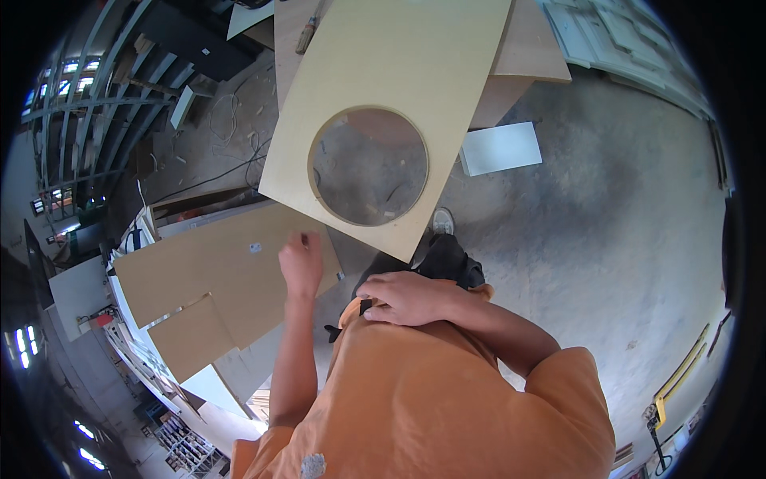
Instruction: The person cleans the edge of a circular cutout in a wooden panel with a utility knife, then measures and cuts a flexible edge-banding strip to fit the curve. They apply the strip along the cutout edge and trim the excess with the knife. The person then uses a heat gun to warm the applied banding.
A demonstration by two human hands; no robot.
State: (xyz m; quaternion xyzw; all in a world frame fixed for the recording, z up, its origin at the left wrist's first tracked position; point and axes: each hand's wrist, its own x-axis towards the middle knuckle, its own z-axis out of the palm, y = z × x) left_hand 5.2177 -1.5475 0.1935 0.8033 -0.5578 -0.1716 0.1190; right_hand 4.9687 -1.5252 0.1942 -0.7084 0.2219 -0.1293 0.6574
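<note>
A pale plywood panel (399, 56) with a large round hole cut through it lies before me, its near corner close to my waist. My left hand (302, 267) is closed, raised left of that corner and apart from the panel; anything inside its fingers is hidden. My right hand (411, 298) rests against the front of my orange shirt (447, 391) at the waist, its fingers curled. A small black piece (365, 307) shows between the thumb and fingers, too little of it to name.
Brown boards (215, 279) are stacked at my left. A wood-handled tool (306, 36) lies beside the panel's far left edge. On the floor are a white box-like block (503, 148) at right and loose cables (227, 169) at left. White panels (630, 40) stand far right.
</note>
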